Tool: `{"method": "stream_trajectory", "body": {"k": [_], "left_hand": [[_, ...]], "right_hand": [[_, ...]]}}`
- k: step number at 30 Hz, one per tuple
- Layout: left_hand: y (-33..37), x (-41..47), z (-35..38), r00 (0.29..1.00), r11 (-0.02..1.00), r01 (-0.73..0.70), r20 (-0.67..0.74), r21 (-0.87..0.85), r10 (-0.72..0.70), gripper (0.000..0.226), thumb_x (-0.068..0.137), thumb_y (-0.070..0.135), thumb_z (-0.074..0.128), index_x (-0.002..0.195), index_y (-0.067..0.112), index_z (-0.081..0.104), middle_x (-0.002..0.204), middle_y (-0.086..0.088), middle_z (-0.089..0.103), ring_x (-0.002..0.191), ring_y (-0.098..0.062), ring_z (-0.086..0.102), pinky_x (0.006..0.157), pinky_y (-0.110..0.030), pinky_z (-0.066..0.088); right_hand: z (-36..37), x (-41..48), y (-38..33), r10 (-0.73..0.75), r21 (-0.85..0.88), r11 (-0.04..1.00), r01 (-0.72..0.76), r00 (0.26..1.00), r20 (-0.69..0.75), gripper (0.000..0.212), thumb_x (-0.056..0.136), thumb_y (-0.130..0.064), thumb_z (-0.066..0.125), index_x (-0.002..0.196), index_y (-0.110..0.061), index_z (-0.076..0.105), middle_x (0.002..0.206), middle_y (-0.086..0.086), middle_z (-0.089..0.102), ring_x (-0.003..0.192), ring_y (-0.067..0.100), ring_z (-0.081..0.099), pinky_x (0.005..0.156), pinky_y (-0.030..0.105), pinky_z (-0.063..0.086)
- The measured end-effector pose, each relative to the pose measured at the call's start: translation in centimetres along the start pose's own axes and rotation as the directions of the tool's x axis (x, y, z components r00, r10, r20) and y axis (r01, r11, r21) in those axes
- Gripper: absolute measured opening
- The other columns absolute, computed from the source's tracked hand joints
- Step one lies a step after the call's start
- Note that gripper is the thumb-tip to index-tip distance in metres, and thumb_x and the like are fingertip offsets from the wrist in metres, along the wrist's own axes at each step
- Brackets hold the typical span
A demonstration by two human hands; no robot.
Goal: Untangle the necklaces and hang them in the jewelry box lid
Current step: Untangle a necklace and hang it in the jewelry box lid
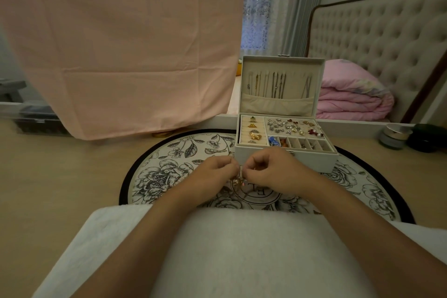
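At centre frame, our left hand (pixel 214 172) and right hand (pixel 273 168) both pinch the tangled necklace (pixel 238 181) — one chain, it seems. Pulling too hard, we could tighten the knot — or snap a link.

On my feed the left forearm (pixel 145 232) and right forearm (pixel 350 225) show bare, like the left hand (pixel 215 172) and right hand (pixel 273 169). White fluffy fabric (pixel 242 249) covers the lap, lower centre of frame.
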State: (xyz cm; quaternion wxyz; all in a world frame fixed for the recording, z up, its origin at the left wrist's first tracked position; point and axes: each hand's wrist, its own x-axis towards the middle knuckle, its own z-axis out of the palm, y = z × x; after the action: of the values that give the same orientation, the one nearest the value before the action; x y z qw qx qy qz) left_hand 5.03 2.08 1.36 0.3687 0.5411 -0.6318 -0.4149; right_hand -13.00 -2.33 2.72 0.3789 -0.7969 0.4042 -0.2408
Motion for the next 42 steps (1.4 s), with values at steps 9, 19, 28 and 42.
{"method": "stream_trajectory", "body": {"k": [9, 19, 28, 42], "left_hand": [[-0.3, -0.5, -1.0, 0.990, 0.979, -0.133, -0.071, -0.152, 0.124, 0.009, 0.091, 0.019, 0.069, 0.084, 0.015, 0.071, 0.088, -0.014, 0.069, 0.081, -0.016, 0.062, 0.082, -0.032, 0.052], [-0.8, -0.4, -1.2, 0.994, 0.949, -0.101, -0.071, -0.298, 0.083, 0.020, 0.076, 0.030, 0.078, 0.081, 0.013, 0.069, 0.080, -0.010, 0.067, 0.077, -0.022, 0.059, 0.083, -0.046, 0.046], [-0.9, -0.1, -1.2, 0.997, 0.979, -0.066, -0.052, -0.192, 0.057, 0.025, 0.092, 0.009, 0.060, 0.108, 0.024, 0.072, 0.073, 0.003, 0.057, 0.068, -0.015, 0.051, 0.065, -0.031, 0.041], [0.6, 0.3, 0.7, 0.974, 0.969, -0.111, -0.220, -0.219, 0.062, 0.007, 0.084, 0.017, 0.077, 0.091, 0.015, 0.078, 0.091, -0.002, 0.077, 0.094, -0.018, 0.072, 0.085, -0.025, 0.055]], "right_hand": [[0.1, 0.0, 0.1, 0.121, 0.427, 0.894, -0.134, 0.991, 0.058, 0.025, 0.101, -0.017, 0.051, 0.084, -0.013, 0.069, 0.082, 0.012, 0.059, 0.069, 0.022, 0.055, 0.067, 0.031, 0.050], [-0.2, -0.2, 0.3, 0.058, 0.472, 0.881, -0.043, 0.998, -0.018, 0.020, 0.098, -0.024, 0.057, 0.092, -0.011, 0.072, 0.084, 0.005, 0.069, 0.070, 0.013, 0.064, 0.071, 0.026, 0.057], [-0.8, 0.5, 1.2, 0.114, 0.611, 0.790, -0.055, 0.992, -0.058, 0.024, 0.101, -0.024, 0.054, 0.089, -0.013, 0.072, 0.080, 0.001, 0.068, 0.076, 0.017, 0.063, 0.082, 0.040, 0.057], [-0.8, 0.4, 0.5, 0.076, 0.288, 0.956, -0.045, 0.993, -0.096, 0.031, 0.099, -0.039, 0.056, 0.081, -0.026, 0.076, 0.079, -0.002, 0.071, 0.081, 0.015, 0.061, 0.088, 0.035, 0.051]]}}
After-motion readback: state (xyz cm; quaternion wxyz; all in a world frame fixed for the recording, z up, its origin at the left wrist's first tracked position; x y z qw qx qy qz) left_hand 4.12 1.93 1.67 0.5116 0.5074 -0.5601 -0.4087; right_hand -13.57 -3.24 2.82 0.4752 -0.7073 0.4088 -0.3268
